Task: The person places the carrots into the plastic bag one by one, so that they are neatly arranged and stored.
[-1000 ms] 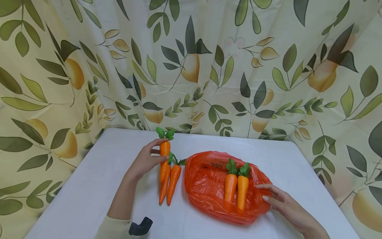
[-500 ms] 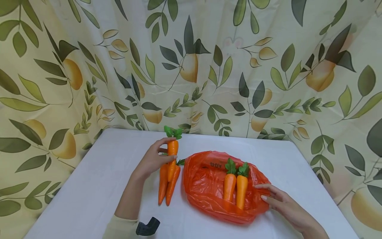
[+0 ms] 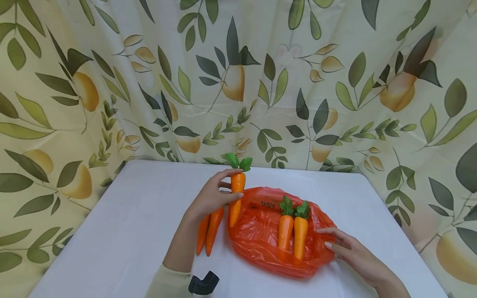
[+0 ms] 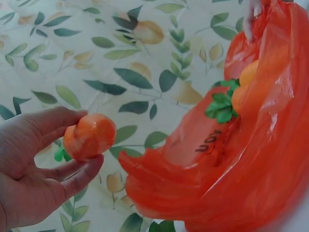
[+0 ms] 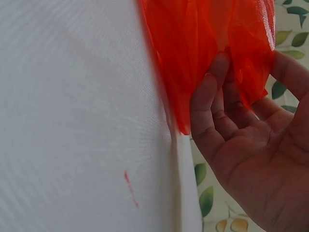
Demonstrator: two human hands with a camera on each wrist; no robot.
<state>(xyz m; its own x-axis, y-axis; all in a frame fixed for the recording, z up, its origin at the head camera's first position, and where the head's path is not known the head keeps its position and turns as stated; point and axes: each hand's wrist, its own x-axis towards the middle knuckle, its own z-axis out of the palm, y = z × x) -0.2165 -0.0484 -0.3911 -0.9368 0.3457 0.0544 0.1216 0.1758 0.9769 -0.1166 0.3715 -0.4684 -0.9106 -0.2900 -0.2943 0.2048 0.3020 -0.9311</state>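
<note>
My left hand (image 3: 212,194) pinches an orange carrot (image 3: 238,181) between fingers and thumb, just below its green leafy top. The carrot's tip points down and overlaps the left rim of a red plastic bag (image 3: 257,238). In the left wrist view this carrot (image 4: 94,137) appears end-on, left of the bag's wide mouth. Two more carrots stand inside the bag, one paler (image 3: 285,231) and one yellower (image 3: 300,236), leaves up. My right hand (image 3: 352,253) holds the bag's right edge; the right wrist view shows the fingers around the thin red film (image 5: 188,53).
Two carrots (image 3: 214,229) lie on the white table (image 3: 149,223) left of the bag, their upper parts hidden behind my left hand and forearm. A leaf-and-fruit patterned curtain (image 3: 208,82) hangs behind the table's far edge.
My left hand has carried the carrot rightward, from above the carrots on the table to the bag's left rim. My right hand has stayed at the bag's right edge.
</note>
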